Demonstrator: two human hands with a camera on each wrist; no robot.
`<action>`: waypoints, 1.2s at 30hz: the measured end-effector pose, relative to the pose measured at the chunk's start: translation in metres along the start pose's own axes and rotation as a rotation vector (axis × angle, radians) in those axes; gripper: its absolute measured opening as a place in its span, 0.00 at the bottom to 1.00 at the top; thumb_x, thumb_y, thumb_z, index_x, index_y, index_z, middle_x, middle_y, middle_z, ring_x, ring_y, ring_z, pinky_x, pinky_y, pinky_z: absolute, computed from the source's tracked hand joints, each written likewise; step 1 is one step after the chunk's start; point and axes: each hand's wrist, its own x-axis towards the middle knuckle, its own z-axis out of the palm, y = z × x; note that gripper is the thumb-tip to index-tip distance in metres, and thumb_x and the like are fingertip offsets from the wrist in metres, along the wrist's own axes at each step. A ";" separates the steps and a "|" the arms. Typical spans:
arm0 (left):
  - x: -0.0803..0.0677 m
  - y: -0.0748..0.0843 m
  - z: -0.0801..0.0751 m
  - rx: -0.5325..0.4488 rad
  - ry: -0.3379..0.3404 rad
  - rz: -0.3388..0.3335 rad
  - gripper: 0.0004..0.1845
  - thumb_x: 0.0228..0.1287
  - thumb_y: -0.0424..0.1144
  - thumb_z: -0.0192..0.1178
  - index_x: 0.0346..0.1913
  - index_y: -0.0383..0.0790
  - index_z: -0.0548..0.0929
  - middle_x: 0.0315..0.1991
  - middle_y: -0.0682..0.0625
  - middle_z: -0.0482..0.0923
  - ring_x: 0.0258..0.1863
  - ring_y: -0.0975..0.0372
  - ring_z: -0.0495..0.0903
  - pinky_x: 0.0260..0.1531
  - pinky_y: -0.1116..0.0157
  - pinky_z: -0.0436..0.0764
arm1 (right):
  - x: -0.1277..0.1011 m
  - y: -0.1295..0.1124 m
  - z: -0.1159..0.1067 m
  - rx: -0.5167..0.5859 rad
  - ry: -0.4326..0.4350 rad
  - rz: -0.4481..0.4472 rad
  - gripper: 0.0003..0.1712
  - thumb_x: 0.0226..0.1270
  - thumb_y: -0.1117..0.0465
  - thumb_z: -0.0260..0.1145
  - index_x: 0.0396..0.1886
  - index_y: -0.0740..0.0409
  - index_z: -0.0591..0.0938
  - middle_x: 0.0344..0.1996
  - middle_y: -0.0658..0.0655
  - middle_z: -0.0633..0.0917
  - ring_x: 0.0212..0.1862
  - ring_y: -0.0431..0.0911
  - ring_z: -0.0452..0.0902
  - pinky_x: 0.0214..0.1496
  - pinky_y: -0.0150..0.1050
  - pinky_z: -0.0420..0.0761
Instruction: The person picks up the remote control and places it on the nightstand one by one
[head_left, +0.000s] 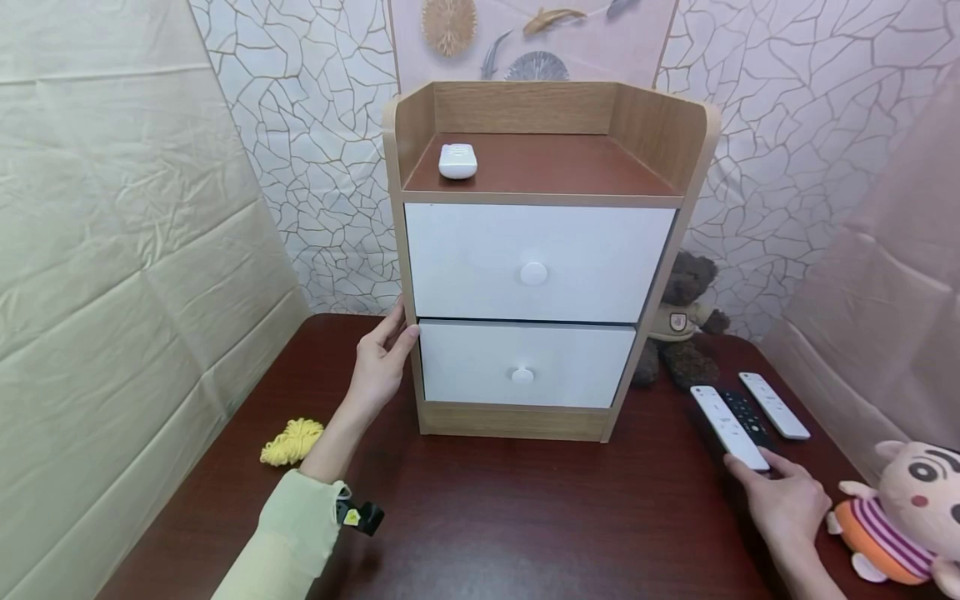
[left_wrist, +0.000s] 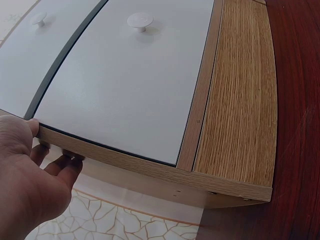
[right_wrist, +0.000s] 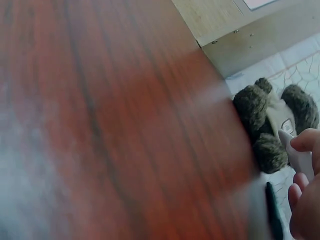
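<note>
Dark red and wood-grained, the table [head_left: 555, 517] carries a white-fronted two-drawer cabinet [head_left: 480, 279], its left edge gripped by the left hand [head_left: 381, 365] between thumb and fingers. Toward the table's right, the right hand [head_left: 787, 500] pinches a slim white remote [head_left: 727, 425] beside a black remote [head_left: 746, 415]; grasping seems the current step, and lifting would call for a firm hold.

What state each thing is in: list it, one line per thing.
Upper drawer: closed
Lower drawer: looks closed
Cabinet: upright, left hand touching its edge
Held white remote: gripped by right hand
Black remote: lying on the table
Other white remote: lying flat
Yellow cord: bundled
White object: on the cabinet top
Brown bear: sitting upright
Striped plush: partly out of frame
</note>
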 end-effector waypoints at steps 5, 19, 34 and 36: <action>0.000 0.000 0.000 -0.005 0.004 -0.002 0.32 0.80 0.39 0.55 0.80 0.36 0.59 0.79 0.47 0.57 0.74 0.55 0.64 0.68 0.59 0.71 | -0.003 -0.012 -0.007 0.055 0.044 0.007 0.37 0.59 0.49 0.78 0.60 0.70 0.82 0.54 0.80 0.80 0.54 0.75 0.65 0.51 0.60 0.62; 0.000 -0.001 0.000 -0.008 -0.002 0.005 0.32 0.80 0.38 0.55 0.79 0.34 0.58 0.79 0.45 0.57 0.75 0.56 0.62 0.69 0.59 0.70 | -0.011 -0.057 -0.033 0.295 0.191 -0.039 0.34 0.50 0.51 0.84 0.57 0.60 0.88 0.25 0.22 0.72 0.33 0.24 0.68 0.45 0.27 0.61; 0.001 -0.001 0.000 -0.015 0.002 0.014 0.32 0.80 0.38 0.56 0.79 0.34 0.58 0.79 0.45 0.57 0.74 0.55 0.64 0.68 0.59 0.70 | -0.015 -0.100 -0.053 0.545 0.214 -0.289 0.25 0.52 0.74 0.78 0.53 0.63 0.89 0.26 0.32 0.83 0.26 0.27 0.76 0.32 0.16 0.75; 0.001 -0.001 0.001 -0.020 0.005 0.012 0.32 0.80 0.38 0.56 0.79 0.34 0.59 0.79 0.45 0.57 0.74 0.55 0.63 0.68 0.60 0.70 | -0.017 -0.106 -0.056 0.574 0.217 -0.306 0.26 0.52 0.75 0.78 0.53 0.66 0.88 0.29 0.35 0.84 0.28 0.29 0.77 0.34 0.17 0.76</action>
